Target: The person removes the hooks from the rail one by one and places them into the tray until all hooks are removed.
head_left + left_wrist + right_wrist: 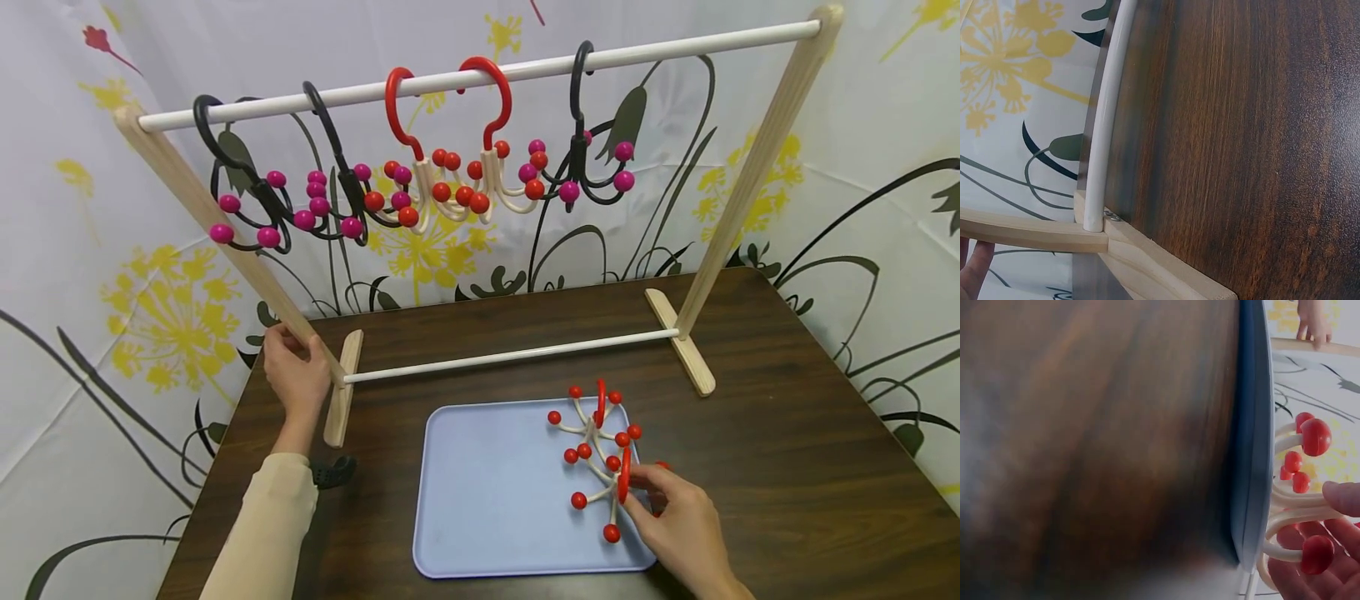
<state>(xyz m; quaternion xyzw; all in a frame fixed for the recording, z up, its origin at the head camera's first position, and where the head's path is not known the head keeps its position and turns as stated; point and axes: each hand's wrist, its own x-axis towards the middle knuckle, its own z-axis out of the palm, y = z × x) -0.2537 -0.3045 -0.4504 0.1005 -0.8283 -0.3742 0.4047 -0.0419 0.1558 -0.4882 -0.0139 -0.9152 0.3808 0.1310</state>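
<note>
Head view shows my left hand (294, 371) curled round the wooden rack's leg (225, 242), while my right hand (678, 521) pinches a red-and-cream multi-hook hanger (600, 479) lying on the blue tray (487, 492), at its right edge.

A dark brown wood-grain table (787, 467) stood against a white fabric backdrop (862, 167) printed with yellow dandelion-like flowers, a small red bloom at the upper left and long dark stems and leaves. The cloth hung behind the table and ran down past both of its sides, lying in soft folds, so that neither floor, wall nor window showed anywhere. The light was even and bright, throwing only faint shadows on the tabletop, whose grain showed streaked and glossy in the left wrist view.
</note>
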